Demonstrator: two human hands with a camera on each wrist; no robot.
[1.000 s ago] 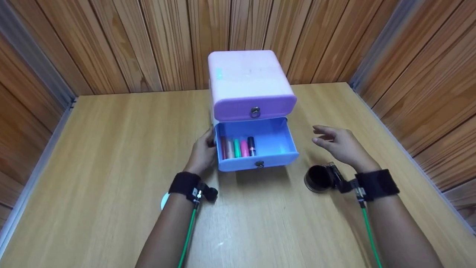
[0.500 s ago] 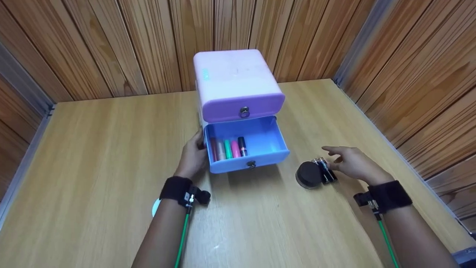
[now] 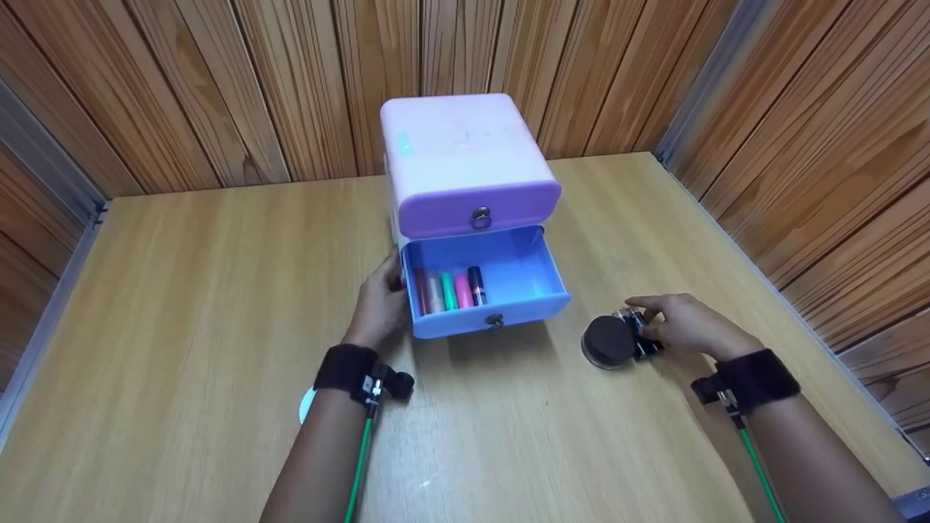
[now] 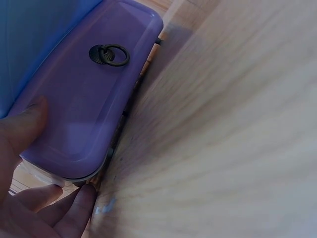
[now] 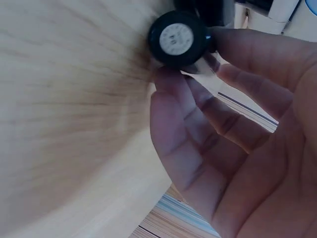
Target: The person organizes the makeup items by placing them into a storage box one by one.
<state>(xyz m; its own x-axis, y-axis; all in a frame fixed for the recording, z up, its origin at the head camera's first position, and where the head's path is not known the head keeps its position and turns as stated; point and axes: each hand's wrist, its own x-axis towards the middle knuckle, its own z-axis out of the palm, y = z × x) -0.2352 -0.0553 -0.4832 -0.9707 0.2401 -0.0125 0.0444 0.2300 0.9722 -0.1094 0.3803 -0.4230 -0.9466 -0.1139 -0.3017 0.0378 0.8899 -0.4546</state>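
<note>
A small plastic drawer box [image 3: 465, 138] stands on the table, its blue middle drawer [image 3: 523, 309] pulled out. Inside lie several coloured tubes [image 3: 463, 290] side by side at the left. My left hand [image 3: 378, 305] grips the box low on its left side; in the left wrist view the thumb [image 4: 29, 121] lies on the purple bottom drawer [image 4: 81, 99], fingers round the corner. My right hand [image 3: 686, 325] pinches a dark lipstick tube [image 5: 176, 39] with a round end label, between thumb and fingers, low at the table.
A round jar with a dark lid [image 3: 608, 341] stands left of the right hand, against the dark tubes. A pale round item [image 3: 306, 404] shows partly behind the left forearm. Wood-panelled walls [image 3: 327, 87] border the table [image 3: 218, 290] at the back and sides.
The right hand has come down from above the jar, moved right, and closed in on the dark tubes. The left hand keeps its grip on the box. The head view has shifted slightly.
</note>
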